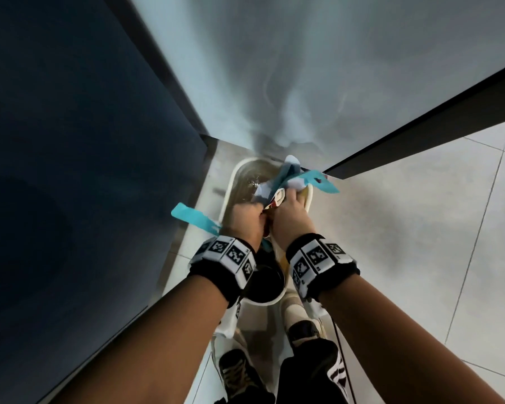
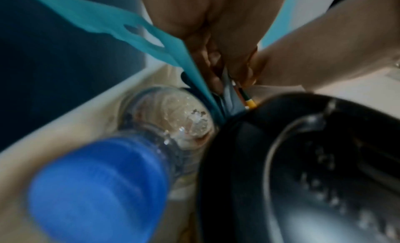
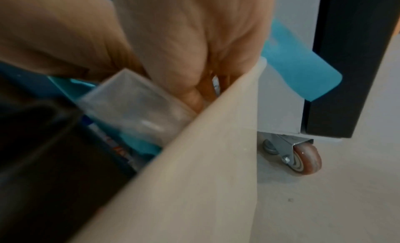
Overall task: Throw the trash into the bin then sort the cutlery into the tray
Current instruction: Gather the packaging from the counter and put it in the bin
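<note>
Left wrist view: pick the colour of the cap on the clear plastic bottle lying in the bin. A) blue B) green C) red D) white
A: the clear bottle in the cream bin ends in a blue cap close to the camera, beside a black container, while the left hand holds teal packaging above it.

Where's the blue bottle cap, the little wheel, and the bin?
Cap (image 2: 97,190), left wrist view, middle of the blue top.
Wheel (image 3: 308,159), right wrist view, its reddish tyre.
Bin (image 3: 194,186), right wrist view, outside of its cream wall.
</note>
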Available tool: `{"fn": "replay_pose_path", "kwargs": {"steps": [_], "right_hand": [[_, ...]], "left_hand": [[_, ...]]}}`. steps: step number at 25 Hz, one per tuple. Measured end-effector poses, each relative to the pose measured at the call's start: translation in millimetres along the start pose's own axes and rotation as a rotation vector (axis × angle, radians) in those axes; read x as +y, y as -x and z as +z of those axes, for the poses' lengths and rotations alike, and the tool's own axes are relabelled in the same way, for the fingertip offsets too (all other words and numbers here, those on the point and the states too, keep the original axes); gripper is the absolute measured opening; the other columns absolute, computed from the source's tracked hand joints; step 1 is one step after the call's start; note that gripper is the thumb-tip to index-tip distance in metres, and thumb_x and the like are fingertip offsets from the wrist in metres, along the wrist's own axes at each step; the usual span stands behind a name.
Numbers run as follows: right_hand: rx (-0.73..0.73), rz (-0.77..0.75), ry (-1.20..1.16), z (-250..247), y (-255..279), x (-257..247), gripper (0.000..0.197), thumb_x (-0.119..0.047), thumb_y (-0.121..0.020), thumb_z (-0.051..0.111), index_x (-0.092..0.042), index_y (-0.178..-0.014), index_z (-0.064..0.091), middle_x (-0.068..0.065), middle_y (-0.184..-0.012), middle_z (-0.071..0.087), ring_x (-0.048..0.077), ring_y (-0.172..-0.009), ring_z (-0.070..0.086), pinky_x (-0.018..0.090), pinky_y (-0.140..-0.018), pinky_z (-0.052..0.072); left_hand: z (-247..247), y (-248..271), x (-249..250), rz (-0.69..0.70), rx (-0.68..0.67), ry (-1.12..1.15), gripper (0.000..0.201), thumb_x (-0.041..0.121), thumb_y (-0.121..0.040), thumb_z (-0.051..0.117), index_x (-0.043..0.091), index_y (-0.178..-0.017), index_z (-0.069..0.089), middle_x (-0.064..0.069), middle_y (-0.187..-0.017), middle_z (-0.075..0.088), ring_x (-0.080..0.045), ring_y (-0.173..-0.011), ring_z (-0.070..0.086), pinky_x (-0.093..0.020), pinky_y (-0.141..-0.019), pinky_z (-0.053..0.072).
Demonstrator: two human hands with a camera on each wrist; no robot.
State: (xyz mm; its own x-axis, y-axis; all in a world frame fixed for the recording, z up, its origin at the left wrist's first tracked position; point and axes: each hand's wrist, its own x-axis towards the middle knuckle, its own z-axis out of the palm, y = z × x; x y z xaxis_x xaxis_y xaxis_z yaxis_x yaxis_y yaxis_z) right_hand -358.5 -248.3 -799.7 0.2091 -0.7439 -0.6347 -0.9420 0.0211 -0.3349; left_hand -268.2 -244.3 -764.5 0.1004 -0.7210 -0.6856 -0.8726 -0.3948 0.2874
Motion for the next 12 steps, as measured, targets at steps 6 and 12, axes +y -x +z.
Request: {"fn": "replay_pose_path", "kwargs": {"steps": [6, 12], "right_hand": [[0.351, -0.14, 0.105, -5, 30, 7, 0.036, -0.007, -0.081, 0.036, 0.0, -0.114, 0.047, 0.025, -0.126, 0.047, 0.038, -0.12, 0.047, 0.041, -0.093, 0.053], [0.182, -0.211, 0.399, -11, 29, 18, 0.061, -0.024, -0.077, 0.027, -0.002, -0.122, 0.063, 0.018, -0.13, 0.062, 0.028, -0.112, 0.066, 0.042, -0.094, 0.052]], "left_hand": [[32, -18, 16, -0.027, -0.103, 0.07, 0.041, 0.013, -0.102, 0.025, 0.0, -0.135, 0.045, -0.016, -0.138, 0.052, -0.026, -0.129, 0.049, -0.027, -0.098, 0.043], [43, -27, 16, -0.172, -0.188, 0.209, 0.055, 0.027, -0.093, 0.039, 0.007, -0.144, 0.034, -0.018, -0.15, 0.038, -0.037, -0.138, 0.038, -0.052, -0.112, 0.03]]}}
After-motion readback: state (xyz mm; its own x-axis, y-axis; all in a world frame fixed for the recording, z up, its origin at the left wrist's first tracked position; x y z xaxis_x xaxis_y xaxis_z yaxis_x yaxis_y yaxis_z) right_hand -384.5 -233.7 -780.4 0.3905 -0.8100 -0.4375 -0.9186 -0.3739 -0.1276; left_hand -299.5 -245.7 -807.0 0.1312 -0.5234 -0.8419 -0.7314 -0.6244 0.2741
